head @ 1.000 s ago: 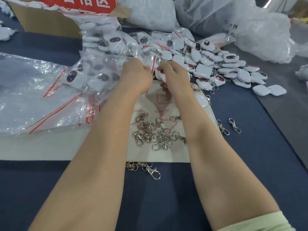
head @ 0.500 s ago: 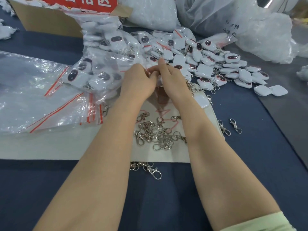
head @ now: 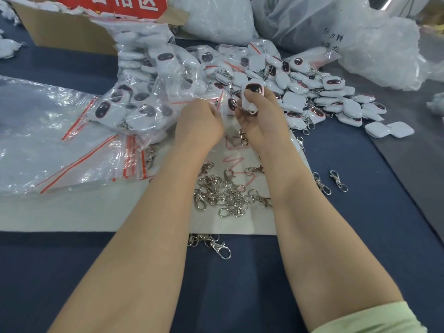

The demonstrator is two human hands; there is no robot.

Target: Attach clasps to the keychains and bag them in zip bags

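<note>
Keychain [head: 254,91], white with a dark oval face, is pinched in the right hand [head: 262,121] at 12 o'clock from centre, its clasp [head: 243,137] dangling beneath. At its 9 o'clock, the left hand [head: 199,121] pinches the mouth of a zip bag [head: 217,103]. Loose clasps [head: 223,193] heap at 6 o'clock on a white sheet [head: 96,212], short of its near edge. Bare blue table [head: 360,224] opens at 4 o'clock.

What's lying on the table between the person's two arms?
A heap of loose silver clasps, lying on the white sheet. The head view shows it.
</note>
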